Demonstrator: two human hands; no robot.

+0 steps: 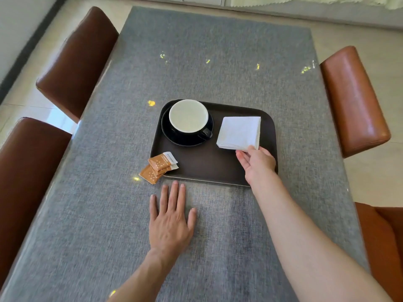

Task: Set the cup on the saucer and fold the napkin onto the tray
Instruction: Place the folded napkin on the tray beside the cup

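On the dark tray [196, 171], the black cup [188, 116] already sits on its black saucer [185, 139], at the far left corner, with the handle pointing toward the napkin. So the cup part looks done. The white napkin [239, 132] is folded into a square and lies on the right side of the tray, well apart from the saucer. The right hand [257, 163] has its grip on the near corner of the napkin, thumb on top and fingers under, so that corner is pinched. I think the step now is putting the napkin down flat and neat. To do it well, the hand should lower the corner softly, so the layers do not slide apart, and then let go slowly. It should keep the napkin away from the cup, because a bump could tip the cup. The napkin should end up all inside the tray rim, with its sides flat. The left hand [171, 219] lies flat and spread out on the gray surface [98, 214], just in front of the tray, holding nothing. It could hold the tray edge if the tray starts to slide. Some small orange packets [159, 166] lie at the near left corner of the tray, partly over the edge.
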